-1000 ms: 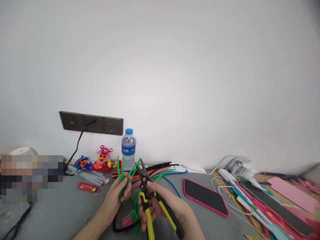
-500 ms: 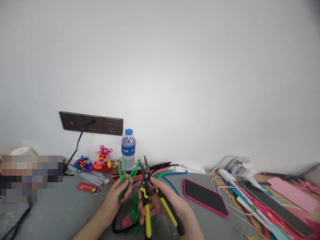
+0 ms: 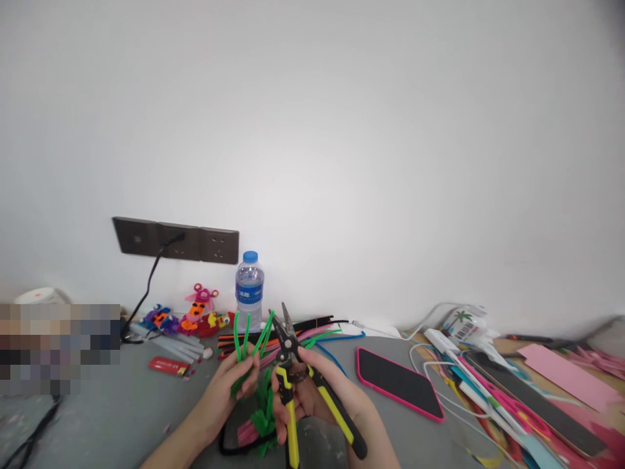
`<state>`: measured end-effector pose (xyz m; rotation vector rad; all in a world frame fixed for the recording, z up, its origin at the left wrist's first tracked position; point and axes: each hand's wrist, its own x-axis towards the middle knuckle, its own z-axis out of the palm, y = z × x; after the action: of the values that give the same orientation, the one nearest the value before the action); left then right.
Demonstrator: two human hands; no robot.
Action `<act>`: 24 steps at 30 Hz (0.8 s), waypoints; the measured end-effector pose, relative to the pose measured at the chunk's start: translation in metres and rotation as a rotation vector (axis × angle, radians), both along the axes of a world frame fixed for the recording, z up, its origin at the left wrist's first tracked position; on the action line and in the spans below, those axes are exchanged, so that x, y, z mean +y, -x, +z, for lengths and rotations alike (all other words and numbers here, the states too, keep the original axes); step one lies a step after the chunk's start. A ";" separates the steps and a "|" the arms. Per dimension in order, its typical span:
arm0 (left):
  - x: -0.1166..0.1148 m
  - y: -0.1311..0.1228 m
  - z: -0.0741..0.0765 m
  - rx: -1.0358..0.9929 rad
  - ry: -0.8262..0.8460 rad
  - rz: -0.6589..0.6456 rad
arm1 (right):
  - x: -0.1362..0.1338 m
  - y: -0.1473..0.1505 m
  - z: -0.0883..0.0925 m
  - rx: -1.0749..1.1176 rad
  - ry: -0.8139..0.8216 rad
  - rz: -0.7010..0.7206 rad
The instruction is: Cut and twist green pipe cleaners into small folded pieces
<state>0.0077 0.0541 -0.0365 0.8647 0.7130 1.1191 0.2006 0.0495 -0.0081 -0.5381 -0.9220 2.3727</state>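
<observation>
My left hand (image 3: 229, 384) pinches a bunch of green pipe cleaners (image 3: 247, 339) whose ends stick up from my fingers. My right hand (image 3: 322, 397) grips yellow-and-black cutting pliers (image 3: 293, 378). The pliers' jaws are spread apart and point up, right beside the green ends. More green and pink pipe cleaner pieces (image 3: 258, 423) lie on the grey table (image 3: 107, 417) under my hands.
A pile of coloured pipe cleaners (image 3: 303, 332) lies behind my hands, with a water bottle (image 3: 249, 290) and small craft figures (image 3: 195, 316) by the wall socket (image 3: 176, 240). A pink-cased phone (image 3: 398, 381), cables and paper strips (image 3: 566, 378) fill the right side. A red lighter (image 3: 168, 366) lies on the left.
The pliers' jaws have gone from closed to spread apart. Both hands shifted slightly, and the green bunch moved a little closer to the jaws.
</observation>
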 end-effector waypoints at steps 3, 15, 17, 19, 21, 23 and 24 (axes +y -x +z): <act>-0.001 0.000 0.000 0.036 -0.019 -0.007 | -0.001 0.001 0.002 0.011 -0.033 0.026; -0.002 -0.003 0.004 0.016 -0.044 0.014 | -0.005 0.003 -0.001 -0.120 -0.009 -0.052; -0.002 -0.002 0.006 -0.001 -0.039 0.038 | -0.003 0.007 0.004 -0.151 -0.036 -0.066; -0.001 -0.002 0.007 -0.016 -0.038 0.063 | -0.002 0.012 0.010 -0.172 -0.081 -0.086; 0.000 -0.001 0.007 -0.024 -0.037 0.090 | -0.001 0.017 0.013 -0.191 -0.124 -0.117; 0.001 -0.001 0.005 -0.030 -0.042 0.115 | -0.001 0.021 0.014 -0.211 -0.151 -0.152; 0.002 -0.001 0.005 -0.035 -0.045 0.124 | -0.001 0.024 0.014 -0.220 -0.161 -0.166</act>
<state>0.0088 0.0561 -0.0318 0.8461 0.7227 1.2618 0.1771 0.0483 0.0063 -0.7906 -1.1083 2.0995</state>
